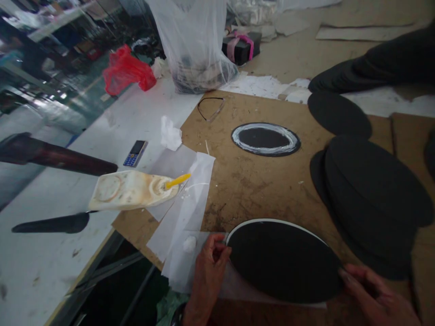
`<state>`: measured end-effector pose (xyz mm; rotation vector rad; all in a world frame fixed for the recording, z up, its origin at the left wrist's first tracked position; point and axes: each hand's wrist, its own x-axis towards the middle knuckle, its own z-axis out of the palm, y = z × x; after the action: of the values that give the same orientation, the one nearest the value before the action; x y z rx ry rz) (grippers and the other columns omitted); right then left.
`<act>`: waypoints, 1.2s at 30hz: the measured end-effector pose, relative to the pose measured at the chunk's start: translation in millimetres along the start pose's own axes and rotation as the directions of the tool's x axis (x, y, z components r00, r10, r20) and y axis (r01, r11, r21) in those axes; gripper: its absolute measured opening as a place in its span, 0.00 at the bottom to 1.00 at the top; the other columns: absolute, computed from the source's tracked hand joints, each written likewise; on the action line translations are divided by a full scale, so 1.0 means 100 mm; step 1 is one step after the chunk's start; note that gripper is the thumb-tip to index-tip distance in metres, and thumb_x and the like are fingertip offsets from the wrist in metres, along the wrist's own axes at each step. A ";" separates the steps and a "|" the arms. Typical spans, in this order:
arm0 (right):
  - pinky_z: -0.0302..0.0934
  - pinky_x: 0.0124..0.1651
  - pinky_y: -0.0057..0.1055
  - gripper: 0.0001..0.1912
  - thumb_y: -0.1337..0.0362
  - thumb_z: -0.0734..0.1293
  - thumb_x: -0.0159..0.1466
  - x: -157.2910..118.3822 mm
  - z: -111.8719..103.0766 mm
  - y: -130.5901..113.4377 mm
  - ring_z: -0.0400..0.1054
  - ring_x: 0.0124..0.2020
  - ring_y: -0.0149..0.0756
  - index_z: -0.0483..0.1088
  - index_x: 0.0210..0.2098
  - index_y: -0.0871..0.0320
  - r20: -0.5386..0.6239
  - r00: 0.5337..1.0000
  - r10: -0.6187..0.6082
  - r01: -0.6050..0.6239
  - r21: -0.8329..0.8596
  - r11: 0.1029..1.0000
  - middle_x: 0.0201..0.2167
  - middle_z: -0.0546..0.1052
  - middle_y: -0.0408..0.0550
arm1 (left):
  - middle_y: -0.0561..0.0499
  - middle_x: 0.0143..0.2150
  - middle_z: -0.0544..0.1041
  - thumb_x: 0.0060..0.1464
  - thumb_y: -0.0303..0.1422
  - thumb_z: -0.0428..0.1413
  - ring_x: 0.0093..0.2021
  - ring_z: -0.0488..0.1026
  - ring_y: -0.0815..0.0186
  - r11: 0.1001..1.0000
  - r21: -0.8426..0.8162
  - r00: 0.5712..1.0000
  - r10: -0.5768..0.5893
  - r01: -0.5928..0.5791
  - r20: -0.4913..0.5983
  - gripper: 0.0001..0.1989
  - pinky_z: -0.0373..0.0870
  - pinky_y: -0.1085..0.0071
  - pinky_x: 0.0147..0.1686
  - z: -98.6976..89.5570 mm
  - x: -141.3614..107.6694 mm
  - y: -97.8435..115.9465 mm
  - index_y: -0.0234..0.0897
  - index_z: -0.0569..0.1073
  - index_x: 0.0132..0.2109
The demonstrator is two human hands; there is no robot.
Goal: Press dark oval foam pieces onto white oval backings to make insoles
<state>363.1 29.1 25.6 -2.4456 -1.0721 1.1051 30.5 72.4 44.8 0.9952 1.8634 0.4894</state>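
Head camera: the left hand (210,271) and right hand (375,292) each pinch one end of a big black oval (285,260), a grip at both sides, near the front edge of the brown board (248,190). A pale rim shows along its far edge. Past it lies a small oval (261,136) with a white smeared ring. More black ovals (374,194) are piled at the right. At the left, a stained white bottle (127,190) lies with a yellow stick (178,181) at its narrow end. Farther back, a see-through bag (200,50) holds dark, flat things, too blurry to name.
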 end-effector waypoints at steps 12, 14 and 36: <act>0.64 0.30 0.33 0.22 0.42 0.61 0.47 -0.01 0.02 -0.12 0.73 0.30 0.44 0.71 0.30 0.52 0.010 0.999 0.050 -0.050 -0.008 0.999 0.25 0.78 0.44 | 0.52 0.30 0.74 0.50 0.38 0.54 0.31 0.72 0.64 0.998 0.053 0.999 0.036 -0.035 -0.016 0.14 0.67 0.68 0.34 0.02 0.02 0.02 0.38 0.67 0.44; 0.64 0.31 0.34 0.21 0.43 0.62 0.48 -0.02 0.02 -0.15 0.73 0.31 0.45 0.71 0.31 0.52 0.010 0.999 0.052 -0.052 -0.020 0.998 0.27 0.79 0.45 | 0.52 0.30 0.74 0.50 0.37 0.54 0.31 0.72 0.64 0.997 0.066 0.999 0.044 -0.043 -0.016 0.14 0.67 0.68 0.34 0.02 0.02 0.03 0.38 0.67 0.44; 0.58 0.28 0.30 0.16 0.50 0.58 0.52 -0.07 0.05 -0.36 0.68 0.25 0.38 0.69 0.28 0.56 -0.026 0.994 -0.102 0.100 -0.053 0.994 0.21 0.74 0.44 | 0.52 0.30 0.75 0.46 0.45 0.56 0.30 0.73 0.63 0.995 0.089 0.998 0.054 -0.055 0.017 0.21 0.70 0.68 0.30 0.00 0.10 -0.02 0.38 0.66 0.45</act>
<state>337.5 49.0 43.9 -2.4084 -1.2155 1.0208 27.2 79.3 37.9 1.1087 1.8628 0.4338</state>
